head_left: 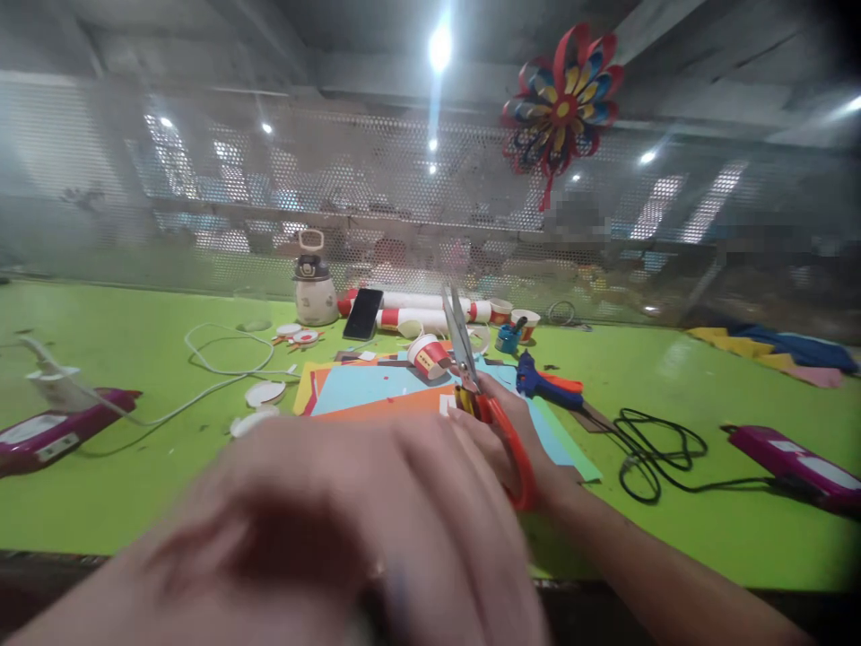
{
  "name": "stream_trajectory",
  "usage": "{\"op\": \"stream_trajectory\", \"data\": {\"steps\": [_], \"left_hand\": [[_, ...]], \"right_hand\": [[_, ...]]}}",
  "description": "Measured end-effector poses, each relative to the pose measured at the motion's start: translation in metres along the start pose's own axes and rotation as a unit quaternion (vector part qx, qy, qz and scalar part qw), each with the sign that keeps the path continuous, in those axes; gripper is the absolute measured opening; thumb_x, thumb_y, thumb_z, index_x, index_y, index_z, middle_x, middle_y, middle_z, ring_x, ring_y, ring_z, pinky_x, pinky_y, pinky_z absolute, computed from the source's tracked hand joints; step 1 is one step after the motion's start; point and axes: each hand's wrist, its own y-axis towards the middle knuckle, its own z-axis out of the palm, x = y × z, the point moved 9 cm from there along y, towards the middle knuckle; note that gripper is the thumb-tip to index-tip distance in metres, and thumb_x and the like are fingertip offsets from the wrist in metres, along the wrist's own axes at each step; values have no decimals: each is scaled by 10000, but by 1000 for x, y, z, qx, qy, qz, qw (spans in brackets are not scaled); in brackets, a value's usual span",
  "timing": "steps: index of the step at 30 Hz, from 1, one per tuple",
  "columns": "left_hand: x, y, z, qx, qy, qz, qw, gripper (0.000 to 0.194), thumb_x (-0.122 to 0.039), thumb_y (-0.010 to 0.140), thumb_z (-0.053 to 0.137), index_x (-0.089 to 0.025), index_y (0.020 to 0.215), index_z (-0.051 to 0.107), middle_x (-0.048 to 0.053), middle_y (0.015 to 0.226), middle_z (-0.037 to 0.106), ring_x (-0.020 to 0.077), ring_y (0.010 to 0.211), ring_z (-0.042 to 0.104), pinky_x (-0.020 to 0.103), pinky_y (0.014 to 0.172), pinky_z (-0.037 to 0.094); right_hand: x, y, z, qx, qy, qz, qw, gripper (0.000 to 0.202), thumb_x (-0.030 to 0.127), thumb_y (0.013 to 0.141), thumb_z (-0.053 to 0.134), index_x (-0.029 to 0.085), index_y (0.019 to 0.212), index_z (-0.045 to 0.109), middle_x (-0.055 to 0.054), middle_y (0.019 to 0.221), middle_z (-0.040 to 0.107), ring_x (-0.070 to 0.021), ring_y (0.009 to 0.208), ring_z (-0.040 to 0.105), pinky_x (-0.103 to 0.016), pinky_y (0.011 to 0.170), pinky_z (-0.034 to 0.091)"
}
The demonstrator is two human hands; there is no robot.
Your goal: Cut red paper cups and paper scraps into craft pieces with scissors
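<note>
My left hand (pixel 350 529) fills the lower middle of the view, very near the camera and blurred. Its fingers look bent, but whether they hold anything is unclear. Behind it, my right hand (pixel 501 422) grips orange-handled scissors (pixel 517 453), blades pointing up and slightly parted. A small yellow and dark part shows beside the scissor pivot. Close to the blades, a red and white paper cup (pixel 429 357) lies tilted over sheets of blue (pixel 356 386) and orange paper. Right of the scissors rests a blue glue gun (pixel 534 381) with an orange trigger.
At the back stand a white bottle (pixel 316 298), a black phone (pixel 363 314), white rolls and paper cups (pixel 525 325). Purple power strips (pixel 800 462) with cables lie at both sides. Round white pieces (pixel 265 393) sit left of the paper. A paper flower (pixel 563 109) hangs above.
</note>
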Motion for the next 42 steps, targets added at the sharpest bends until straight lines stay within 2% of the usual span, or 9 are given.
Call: {"op": "stream_trajectory", "data": {"steps": [4, 7, 10, 14, 20, 24, 31, 38, 42], "left_hand": [[-20, 45, -1, -74, -42, -77, 993, 135, -278, 743, 646, -181, 659, 686, 43, 725, 634, 169, 750, 568, 314, 714, 445], [18, 64, -7, -128, -40, -197, 971, 130, -263, 695, 690, -149, 751, 661, 34, 763, 616, 160, 776, 570, 286, 698, 426], [49, 69, 9, -69, -47, -236, 968, 204, -318, 720, 674, -147, 829, 651, 45, 832, 615, 172, 829, 563, 289, 702, 425], [60, 63, 30, -15, -71, -242, 968, 190, -317, 715, 686, -137, 754, 637, 47, 803, 606, 166, 814, 553, 278, 689, 418], [60, 62, 25, -37, -86, -246, 965, 166, -279, 696, 716, -129, 715, 647, 33, 763, 611, 136, 753, 554, 263, 691, 414], [67, 63, 20, -37, -98, -249, 963, 156, -260, 693, 728, -121, 711, 660, 41, 743, 619, 132, 731, 556, 256, 662, 415], [79, 59, 15, -47, -103, -263, 958, 172, -286, 684, 743, -137, 668, 658, 33, 717, 633, 134, 721, 576, 269, 699, 431], [75, 61, 16, -49, -85, -257, 961, 191, -297, 663, 757, -136, 630, 660, 28, 683, 630, 128, 686, 567, 262, 680, 422], [71, 66, 9, -48, -55, -213, 974, 183, -300, 697, 729, -139, 640, 663, 18, 675, 629, 114, 669, 552, 249, 669, 403]], "right_hand": [[3, 2, 1, 5, 32, 9, 999, 211, 223, 859, 602, 180, 1065, 583, 6, 866, 596, -145, 740, 550, -308, 685, 478], [3, 3, 4, 12, 52, 20, 998, 274, 208, 842, 591, 195, 1115, 581, 0, 870, 600, -142, 710, 518, -291, 663, 469], [3, 3, 6, 18, 71, 18, 997, 311, 194, 834, 575, 197, 1145, 579, -36, 982, 630, -179, 823, 572, -320, 734, 485], [2, 3, 5, 16, 79, 14, 997, 398, 153, 809, 574, 172, 1205, 548, -64, 1064, 637, -212, 937, 591, -351, 823, 476], [0, 6, 5, 10, 62, 16, 998, 360, 151, 807, 598, 169, 1166, 580, -60, 1062, 633, -193, 862, 577, -330, 790, 463], [-3, 7, 8, 12, 59, 20, 998, 371, 146, 813, 590, 155, 1182, 548, -27, 917, 607, -177, 782, 549, -318, 730, 464], [-8, 5, 12, 18, 62, 37, 997, 195, 183, 817, 584, 163, 1008, 553, -14, 859, 577, -161, 732, 526, -289, 662, 449], [-5, 5, 13, 25, 65, 42, 997, 336, 199, 806, 583, 131, 1134, 552, -15, 838, 566, -160, 713, 509, -288, 657, 447], [1, 6, 14, 35, 66, 42, 996, 319, 206, 817, 579, 120, 1124, 567, -20, 853, 560, -159, 722, 498, -291, 676, 446]]}}
